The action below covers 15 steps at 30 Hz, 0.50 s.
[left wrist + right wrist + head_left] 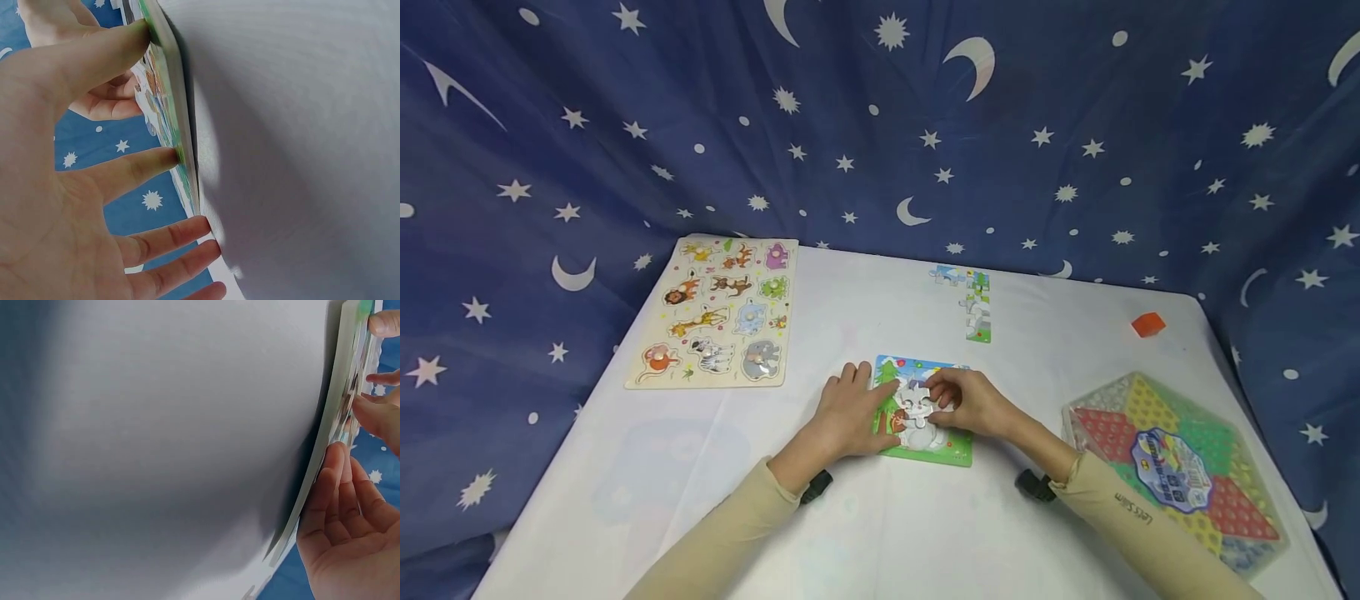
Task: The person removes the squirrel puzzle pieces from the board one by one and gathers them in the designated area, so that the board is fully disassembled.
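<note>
A small jigsaw board (925,456) with a cartoon white cat picture lies flat on the white table. My right hand (972,403) reaches over its right side, thumb and index finger pinching a jigsaw piece (916,402) with the cat's face on it, at the middle of the picture. On the board's left side rests my left hand (850,412). Its thumb and index finger touch the picture and the other fingers are spread, as the left wrist view shows. The right wrist view sees the board (331,412) edge-on, so the piece is hard to make out there.
Several loose jigsaw pieces (977,317) lie behind the board. A wooden animal knob puzzle (651,333) is at the back left. To the right are a hexagonal board game in clear packaging (1138,400) and an orange block (1147,324). A starry blue curtain (865,150) hangs behind the table.
</note>
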Each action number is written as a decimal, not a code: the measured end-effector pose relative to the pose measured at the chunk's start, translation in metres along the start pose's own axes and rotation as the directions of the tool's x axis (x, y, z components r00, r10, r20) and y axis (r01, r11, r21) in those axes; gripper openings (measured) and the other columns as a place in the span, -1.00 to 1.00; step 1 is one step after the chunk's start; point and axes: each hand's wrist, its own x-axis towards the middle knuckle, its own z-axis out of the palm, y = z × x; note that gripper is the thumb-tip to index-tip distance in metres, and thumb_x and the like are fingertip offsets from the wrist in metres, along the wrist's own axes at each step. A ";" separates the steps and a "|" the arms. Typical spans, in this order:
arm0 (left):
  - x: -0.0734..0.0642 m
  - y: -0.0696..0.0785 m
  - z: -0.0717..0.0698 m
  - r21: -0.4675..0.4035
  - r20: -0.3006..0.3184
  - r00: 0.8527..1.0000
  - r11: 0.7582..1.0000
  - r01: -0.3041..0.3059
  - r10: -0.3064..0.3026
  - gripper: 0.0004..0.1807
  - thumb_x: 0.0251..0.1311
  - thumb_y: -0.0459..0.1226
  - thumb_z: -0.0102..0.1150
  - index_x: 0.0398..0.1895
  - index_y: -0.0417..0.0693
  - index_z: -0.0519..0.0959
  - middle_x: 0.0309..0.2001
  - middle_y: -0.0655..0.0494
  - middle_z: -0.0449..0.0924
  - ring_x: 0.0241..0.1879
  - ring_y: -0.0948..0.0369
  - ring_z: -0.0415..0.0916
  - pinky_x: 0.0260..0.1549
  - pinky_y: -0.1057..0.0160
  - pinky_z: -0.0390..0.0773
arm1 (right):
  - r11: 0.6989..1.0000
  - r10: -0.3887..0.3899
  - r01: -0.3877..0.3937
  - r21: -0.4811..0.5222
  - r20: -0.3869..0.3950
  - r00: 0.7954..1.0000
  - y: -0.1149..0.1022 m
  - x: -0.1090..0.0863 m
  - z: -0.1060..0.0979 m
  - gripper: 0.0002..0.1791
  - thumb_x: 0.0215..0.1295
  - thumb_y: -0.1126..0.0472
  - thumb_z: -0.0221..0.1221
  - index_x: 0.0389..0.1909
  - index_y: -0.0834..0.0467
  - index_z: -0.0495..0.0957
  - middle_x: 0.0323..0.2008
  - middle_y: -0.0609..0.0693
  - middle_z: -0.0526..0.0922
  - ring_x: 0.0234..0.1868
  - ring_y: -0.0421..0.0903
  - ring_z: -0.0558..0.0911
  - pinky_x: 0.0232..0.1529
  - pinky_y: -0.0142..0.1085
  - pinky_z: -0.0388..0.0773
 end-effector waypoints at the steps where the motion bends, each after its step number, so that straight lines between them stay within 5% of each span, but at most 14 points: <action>1: 0.000 0.000 0.000 0.002 -0.002 1.000 1.000 0.000 0.000 -0.08 -0.05 0.33 0.31 0.40 0.18 0.41 -0.07 -0.03 0.27 -0.15 0.08 0.15 -0.28 0.16 0.29 | 1.000 0.001 -0.001 -0.001 -0.006 1.000 0.001 0.000 -0.001 -0.57 0.00 0.36 0.47 -0.08 0.29 0.59 -0.34 -0.01 0.62 -0.38 -0.16 0.60 -0.34 -0.35 0.56; 15: 0.001 0.001 0.001 0.002 -0.004 1.000 1.000 -0.002 0.002 -0.09 -0.05 0.33 0.30 0.39 0.19 0.42 -0.07 -0.03 0.28 -0.15 0.08 0.17 -0.30 0.17 0.29 | 1.000 -0.009 0.007 -0.023 -0.104 0.995 0.008 0.005 -0.018 -0.55 -0.04 0.36 0.50 -0.08 0.33 0.60 -0.29 0.07 0.60 -0.37 -0.06 0.61 -0.33 -0.32 0.56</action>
